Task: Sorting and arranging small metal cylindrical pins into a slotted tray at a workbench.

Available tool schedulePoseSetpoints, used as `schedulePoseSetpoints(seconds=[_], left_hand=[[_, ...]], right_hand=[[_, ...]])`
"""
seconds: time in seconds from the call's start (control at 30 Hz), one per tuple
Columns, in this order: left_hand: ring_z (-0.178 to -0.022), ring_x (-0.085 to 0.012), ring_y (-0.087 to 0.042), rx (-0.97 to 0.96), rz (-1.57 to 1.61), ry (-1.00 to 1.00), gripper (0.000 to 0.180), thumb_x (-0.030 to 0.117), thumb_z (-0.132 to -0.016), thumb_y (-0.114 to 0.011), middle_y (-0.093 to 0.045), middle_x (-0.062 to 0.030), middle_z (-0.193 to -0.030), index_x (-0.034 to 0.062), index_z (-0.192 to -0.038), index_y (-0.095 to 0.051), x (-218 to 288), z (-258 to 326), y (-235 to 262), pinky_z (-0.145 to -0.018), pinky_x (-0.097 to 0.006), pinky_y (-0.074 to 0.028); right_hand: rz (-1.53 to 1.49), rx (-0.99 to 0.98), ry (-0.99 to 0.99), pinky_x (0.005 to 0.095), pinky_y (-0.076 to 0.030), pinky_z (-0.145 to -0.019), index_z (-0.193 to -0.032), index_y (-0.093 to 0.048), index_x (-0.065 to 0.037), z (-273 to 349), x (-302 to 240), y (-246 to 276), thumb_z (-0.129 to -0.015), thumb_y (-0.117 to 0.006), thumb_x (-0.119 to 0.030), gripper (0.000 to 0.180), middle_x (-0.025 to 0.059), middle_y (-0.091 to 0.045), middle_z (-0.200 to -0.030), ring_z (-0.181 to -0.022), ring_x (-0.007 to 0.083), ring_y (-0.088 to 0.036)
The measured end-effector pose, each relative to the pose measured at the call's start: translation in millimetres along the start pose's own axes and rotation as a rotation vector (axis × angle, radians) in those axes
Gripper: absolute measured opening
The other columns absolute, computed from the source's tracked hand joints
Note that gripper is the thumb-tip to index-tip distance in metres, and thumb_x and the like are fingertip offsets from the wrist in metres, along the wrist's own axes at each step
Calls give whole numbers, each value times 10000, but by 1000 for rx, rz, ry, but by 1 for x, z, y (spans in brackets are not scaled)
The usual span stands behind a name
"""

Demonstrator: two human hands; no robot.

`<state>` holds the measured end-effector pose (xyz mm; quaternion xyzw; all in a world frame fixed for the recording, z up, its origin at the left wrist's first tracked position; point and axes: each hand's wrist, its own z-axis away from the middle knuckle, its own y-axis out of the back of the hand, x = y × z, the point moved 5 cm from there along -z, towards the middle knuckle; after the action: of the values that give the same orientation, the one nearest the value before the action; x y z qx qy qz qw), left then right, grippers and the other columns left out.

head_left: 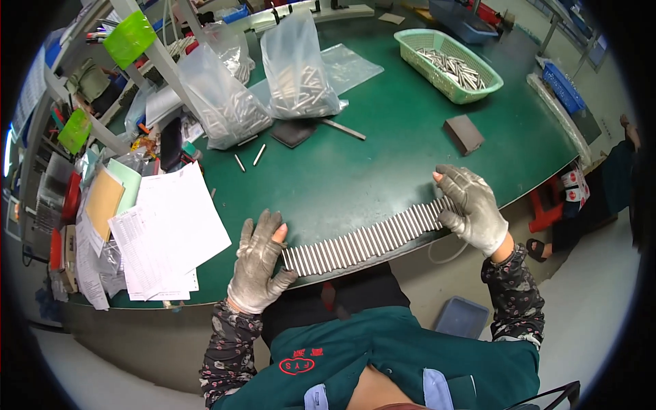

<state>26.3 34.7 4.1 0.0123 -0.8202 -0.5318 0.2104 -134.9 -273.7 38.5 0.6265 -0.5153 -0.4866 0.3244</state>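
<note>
A long row of slim metal pins [362, 242] lies side by side along the near edge of the green table, slanting up to the right. At its left end is my left hand [260, 265], in a worn grey glove with bare skin showing at one fingertip; its fingers are stretched out and the thumb side touches the last pins. My right hand [473, 210], gloved the same way, spans the row's right end with thumb and fingers apart, hiding the last pins there. Neither hand is closed around a pin.
Beyond the row stand two clear bags of pins [301, 92], [229, 113] and a green basket [493, 89] of pins. A dark block [464, 134], a flat metal bar [344, 129] and two loose pins [259, 155] lie nearer. Papers [174, 219] cover the left side.
</note>
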Motion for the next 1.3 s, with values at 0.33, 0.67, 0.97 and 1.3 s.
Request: schedulePoseSetpoints(seconds=[0.33,0.67,0.97,1.3], left_hand=[[-1228,-418,-435,131,181,55,715,580,-877,-464,-466,-220,-1314,12,-1312,-444,-12,5,-1,-1017,-504,-335],[-1193,-420,-471,148,263,125,711,583,-869,-489,-485,-243,-1290,40,-1326,-453,-16,2,-1,-958,-463,-402],[-1251,-382,-426,156,286,207,722,596,-878,-461,-444,-215,-1343,61,-1360,-415,-25,10,-4,-1037,-447,-333],[-1257,-333,-425,172,348,245,693,569,-892,-463,-454,-178,-1347,60,-1360,-420,-27,13,-5,-1058,-418,-303]], right_hand=[[293,-27,20,404,-477,-789,-1012,-643,-74,-66,9,24,-774,-616,-310,336,128,-639,-1004,-943,302,-597],[387,-12,-340,402,-434,-906,-1092,-630,-103,-37,87,16,-763,-650,-292,380,98,-578,-1195,-1115,292,-524],[-81,12,-578,363,-505,-733,-905,-686,-64,0,94,12,-753,-635,-237,235,137,-665,-887,-803,291,-638],[-268,-82,-741,335,-488,-684,-840,-641,-32,44,83,-6,-693,-636,-236,251,124,-643,-749,-695,258,-614]])
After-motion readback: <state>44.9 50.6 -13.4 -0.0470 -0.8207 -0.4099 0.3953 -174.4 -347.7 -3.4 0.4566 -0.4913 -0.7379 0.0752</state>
